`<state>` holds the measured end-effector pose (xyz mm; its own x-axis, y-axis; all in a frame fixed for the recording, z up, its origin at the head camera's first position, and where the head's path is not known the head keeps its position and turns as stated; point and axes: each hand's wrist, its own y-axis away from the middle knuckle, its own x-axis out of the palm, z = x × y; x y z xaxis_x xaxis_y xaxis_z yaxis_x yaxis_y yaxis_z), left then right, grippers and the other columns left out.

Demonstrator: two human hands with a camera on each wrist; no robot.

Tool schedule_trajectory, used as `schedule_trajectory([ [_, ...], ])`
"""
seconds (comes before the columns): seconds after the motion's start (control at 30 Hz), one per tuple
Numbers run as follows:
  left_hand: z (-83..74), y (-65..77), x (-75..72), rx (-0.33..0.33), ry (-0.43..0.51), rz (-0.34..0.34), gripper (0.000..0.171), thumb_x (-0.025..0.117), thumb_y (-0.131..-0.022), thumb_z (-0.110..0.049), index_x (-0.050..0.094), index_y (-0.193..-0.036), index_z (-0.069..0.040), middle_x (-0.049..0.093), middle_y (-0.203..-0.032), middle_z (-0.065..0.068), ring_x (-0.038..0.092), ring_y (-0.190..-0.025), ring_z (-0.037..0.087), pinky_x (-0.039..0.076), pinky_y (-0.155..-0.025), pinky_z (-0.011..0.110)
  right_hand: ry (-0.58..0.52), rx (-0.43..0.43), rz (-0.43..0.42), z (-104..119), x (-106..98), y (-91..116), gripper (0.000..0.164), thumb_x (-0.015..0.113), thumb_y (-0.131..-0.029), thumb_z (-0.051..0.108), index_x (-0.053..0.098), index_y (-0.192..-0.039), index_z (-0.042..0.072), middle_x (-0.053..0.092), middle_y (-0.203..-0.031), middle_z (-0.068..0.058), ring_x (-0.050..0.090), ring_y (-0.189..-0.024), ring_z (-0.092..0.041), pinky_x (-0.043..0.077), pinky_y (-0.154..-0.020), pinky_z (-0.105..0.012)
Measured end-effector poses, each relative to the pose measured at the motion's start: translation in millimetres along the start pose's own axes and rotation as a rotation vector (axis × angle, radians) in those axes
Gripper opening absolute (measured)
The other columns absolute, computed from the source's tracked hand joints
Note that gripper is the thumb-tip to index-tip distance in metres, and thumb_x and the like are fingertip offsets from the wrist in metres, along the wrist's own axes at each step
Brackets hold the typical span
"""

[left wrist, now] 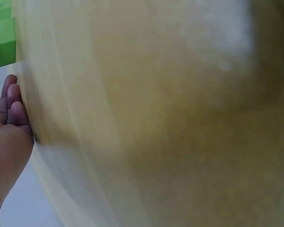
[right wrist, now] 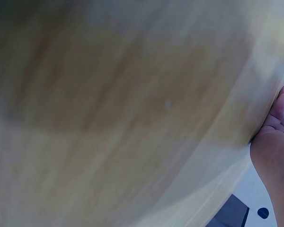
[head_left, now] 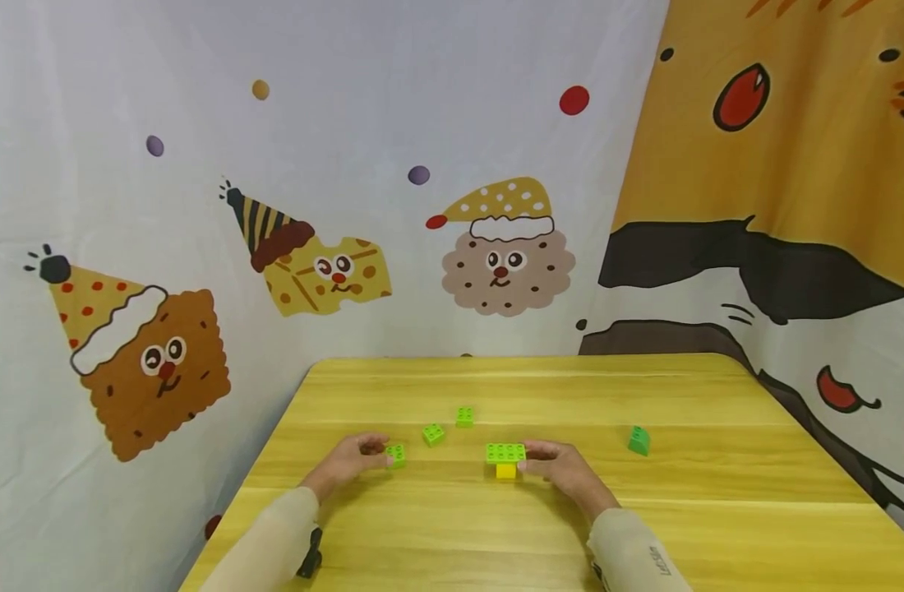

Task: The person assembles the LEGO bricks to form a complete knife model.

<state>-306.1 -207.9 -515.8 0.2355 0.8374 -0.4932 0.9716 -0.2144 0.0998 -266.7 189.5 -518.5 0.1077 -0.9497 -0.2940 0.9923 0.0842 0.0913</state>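
My left hand [head_left: 353, 456] reaches to a small light-green toy building brick [head_left: 396, 456], its thumb at the brick's left edge. A gap shows between the fingers and a green brick [left wrist: 6, 42] in the left wrist view. On the right, a longer light-green brick [head_left: 505, 452] sits on top of a yellow brick [head_left: 506, 471]. My right hand [head_left: 563, 467] pinches the right end of this pair between thumb and forefinger. Only curled fingers and palm of the right hand [right wrist: 277, 127] show in the right wrist view.
Two more light-green bricks [head_left: 433, 435] [head_left: 464, 417] lie farther back between the hands. A darker green brick with a curved side [head_left: 639, 441] lies to the right. The wooden table [head_left: 452, 534] ends at a printed cloth [head_left: 422, 99] behind it.
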Motion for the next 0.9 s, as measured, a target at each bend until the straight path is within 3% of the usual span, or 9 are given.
schedule_trajectory([
  [0.37,3.2,-0.1,7.6,0.057,-0.004,0.001,0.05,0.081,-0.085,-0.022,0.062,-0.125,0.001,0.06,-0.116,0.011,0.052,-0.105,0.026,0.045,-0.088,0.043,-0.004,0.013,0.006,-2.0,-2.1,-1.9,0.054,0.082,-0.084,0.022,0.064,-0.13,0.0,0.067,-0.117,-0.011,0.061,-0.1,-0.021,0.048,-0.078,-0.035],
  [0.9,3.2,0.2,12.6,0.041,-0.047,-0.046,0.039,0.082,-0.084,-0.018,0.066,-0.117,-0.005,0.062,-0.113,0.007,0.055,-0.106,0.025,0.046,-0.092,0.045,0.01,0.017,0.007,-1.7,-0.6,-2.8,0.053,0.081,-0.084,0.022,0.064,-0.13,0.002,0.067,-0.116,-0.01,0.059,-0.096,-0.02,0.046,-0.073,-0.033],
])
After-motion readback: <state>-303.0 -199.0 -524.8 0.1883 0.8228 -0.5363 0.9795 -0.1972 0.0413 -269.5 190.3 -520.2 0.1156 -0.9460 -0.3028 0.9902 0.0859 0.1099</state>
